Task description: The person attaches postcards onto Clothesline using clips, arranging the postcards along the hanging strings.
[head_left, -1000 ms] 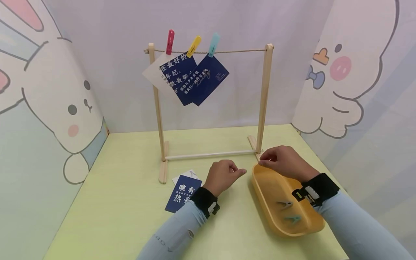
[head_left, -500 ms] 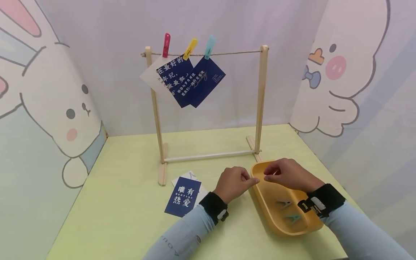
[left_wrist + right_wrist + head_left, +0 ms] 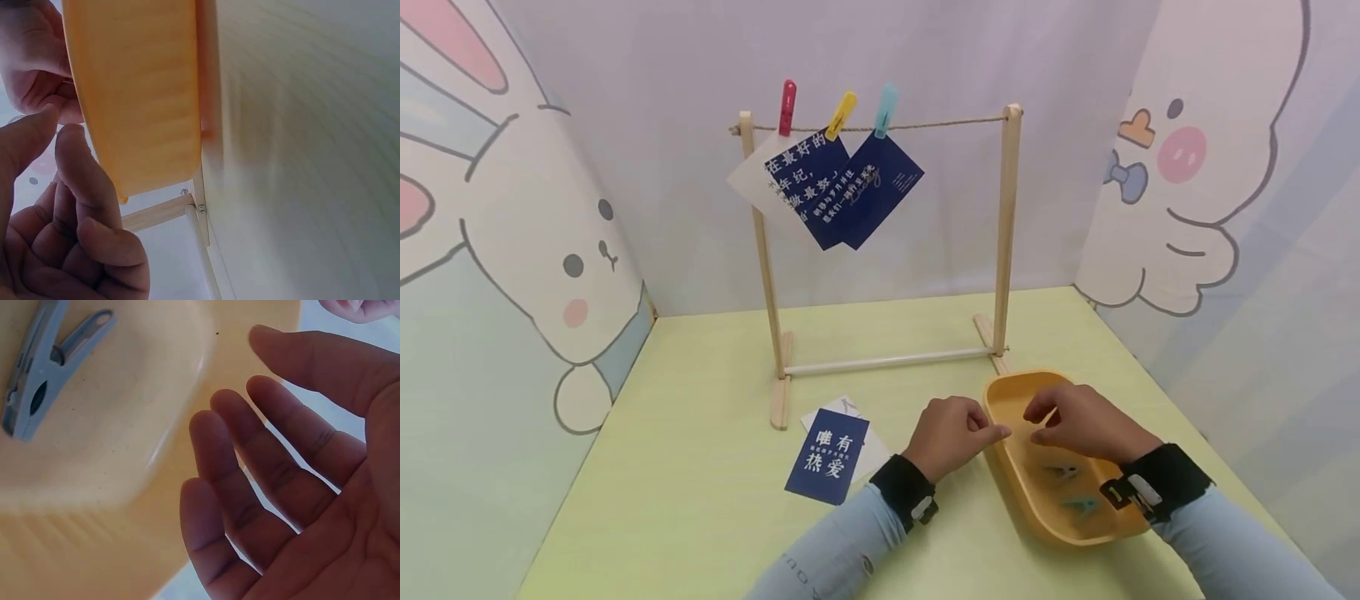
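My left hand [image 3: 951, 437] hovers beside the near-left rim of a yellow plastic tray [image 3: 1013, 475]. Its fingers curl loosely and, in the left wrist view, nothing lies between thumb and index finger. Over the tray's inside is my right hand [image 3: 1078, 423], fingers relaxed and spread apart in the right wrist view, holding nothing. Two clothespins lie in the tray below it: a grey clothespin [image 3: 44, 369] and a green clothespin [image 3: 1081, 504]. To the left of my left hand, a dark blue card [image 3: 827, 457] with white characters overlaps a white card [image 3: 871, 457] on the table.
A wooden rack [image 3: 1006, 233] stands at the back with a string [image 3: 955, 124] across it. Red [image 3: 787, 108], yellow [image 3: 841, 115] and light blue clothespins [image 3: 886, 110] hold one white card [image 3: 756, 175] and two blue cards on the string. Cartoon-printed curtains enclose the table [image 3: 647, 467].
My right hand has come down and nearer from the tray's far rim to over its inside. My left hand has moved right and nearer, toward the tray. The cards and clothespins stay put.
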Motion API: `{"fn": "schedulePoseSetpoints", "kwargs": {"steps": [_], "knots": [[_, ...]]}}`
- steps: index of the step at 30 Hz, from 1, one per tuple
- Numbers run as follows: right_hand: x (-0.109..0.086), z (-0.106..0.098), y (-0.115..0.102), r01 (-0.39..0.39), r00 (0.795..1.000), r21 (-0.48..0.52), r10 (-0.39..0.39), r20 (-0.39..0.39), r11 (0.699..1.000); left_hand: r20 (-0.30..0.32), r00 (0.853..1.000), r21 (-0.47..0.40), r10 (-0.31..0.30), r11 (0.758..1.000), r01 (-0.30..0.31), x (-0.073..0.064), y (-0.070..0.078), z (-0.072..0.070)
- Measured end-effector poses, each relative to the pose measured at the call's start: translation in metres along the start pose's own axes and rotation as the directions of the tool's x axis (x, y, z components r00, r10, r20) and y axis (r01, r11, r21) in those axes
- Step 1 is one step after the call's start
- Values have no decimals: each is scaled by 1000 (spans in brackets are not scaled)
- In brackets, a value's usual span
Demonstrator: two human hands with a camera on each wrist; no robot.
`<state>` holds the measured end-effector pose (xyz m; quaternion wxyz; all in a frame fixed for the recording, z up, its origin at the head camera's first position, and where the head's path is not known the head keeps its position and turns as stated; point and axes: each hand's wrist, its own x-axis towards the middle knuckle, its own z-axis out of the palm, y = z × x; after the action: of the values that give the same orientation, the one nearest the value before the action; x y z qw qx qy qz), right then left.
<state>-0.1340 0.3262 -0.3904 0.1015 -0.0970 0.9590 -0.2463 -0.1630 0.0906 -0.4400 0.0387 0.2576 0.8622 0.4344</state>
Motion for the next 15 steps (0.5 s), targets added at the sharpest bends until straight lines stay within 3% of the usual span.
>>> {"fn": "schedulePoseSetpoints", "kwargs": {"steps": [9, 15], "knots": [[-1, 13, 5, -54, 998, -74, 57, 37, 996, -21, 1000, -42, 9, 999, -10, -2, -8, 10], [-6, 14, 10, -106, 993, -80, 109, 33, 991, 13, 1000, -68, 2, 998, -1, 3, -9, 21]]}}
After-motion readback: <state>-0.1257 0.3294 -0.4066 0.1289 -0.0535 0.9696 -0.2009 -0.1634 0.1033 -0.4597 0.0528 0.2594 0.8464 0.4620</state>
